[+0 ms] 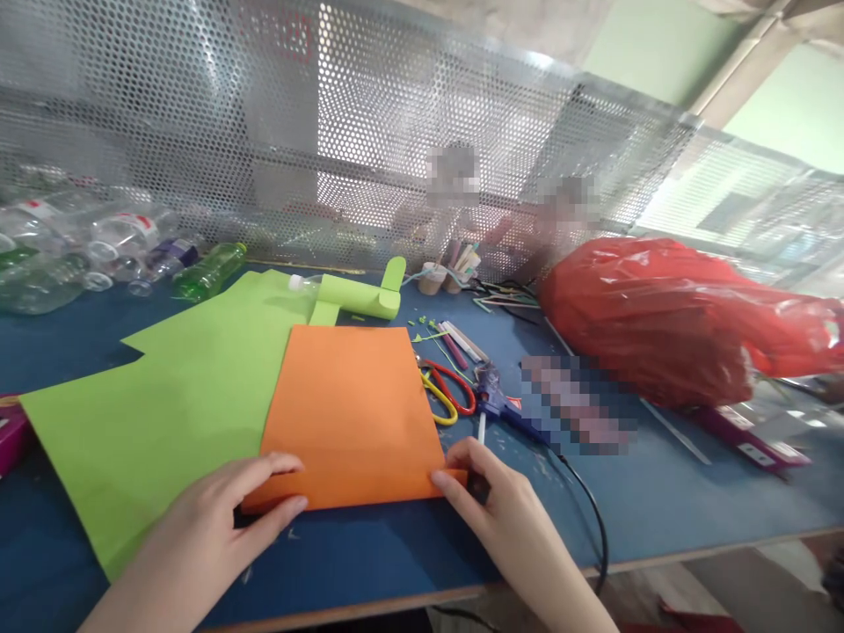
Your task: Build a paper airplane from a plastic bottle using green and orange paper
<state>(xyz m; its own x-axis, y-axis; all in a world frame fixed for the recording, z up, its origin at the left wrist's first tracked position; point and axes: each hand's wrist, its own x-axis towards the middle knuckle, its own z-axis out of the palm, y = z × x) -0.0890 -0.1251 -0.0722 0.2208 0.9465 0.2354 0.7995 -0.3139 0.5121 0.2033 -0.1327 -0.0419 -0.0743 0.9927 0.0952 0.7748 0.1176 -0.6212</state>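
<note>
An orange sheet of paper [352,409] lies on the blue table [659,501], partly over a large green sheet [178,396]. The orange sheet's near edge is folded up. My left hand [217,519] pinches the sheet's near left corner between thumb and fingers. My right hand [491,501] pinches the near right corner the same way. Both hands are closed on the folded edge.
Scissors with red and yellow handles [448,391], a blue glue gun [505,404] with a black cord, and pens lie right of the orange sheet. A green paper-covered bottle [360,299], several empty plastic bottles [98,251], a red plastic bag [659,316] and a perforated metal screen [330,132] stand behind.
</note>
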